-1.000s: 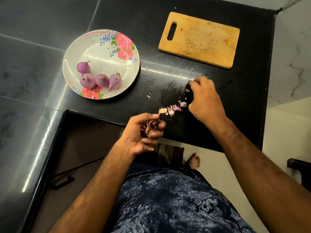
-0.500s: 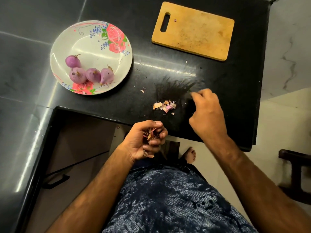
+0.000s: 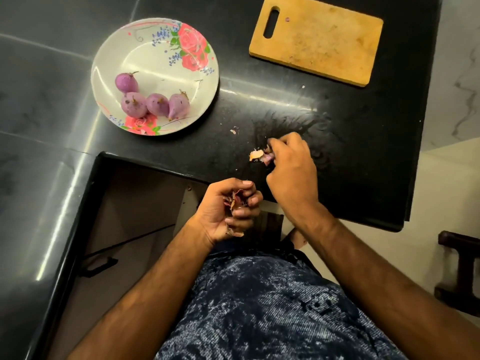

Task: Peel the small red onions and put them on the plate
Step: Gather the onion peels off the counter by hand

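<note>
Purple and skinless, four small red onions lie on near-left part of floral plate, three touching, fourth just beside. No unpeeled onion visible on black counter or wooden cutting board. Left hand curled round wad of dry peels, held off counter edge. Right hand on counter, fingers curled onto skin scraps, apparently pinching them. Peeling and plating look done; only skin clean-up left.

Purple onions on cream plate, pink roses at 1 and 6 o'clock of rim; tan board; black counter; mottled navy-white cloth; pinkish-tan peels
</note>
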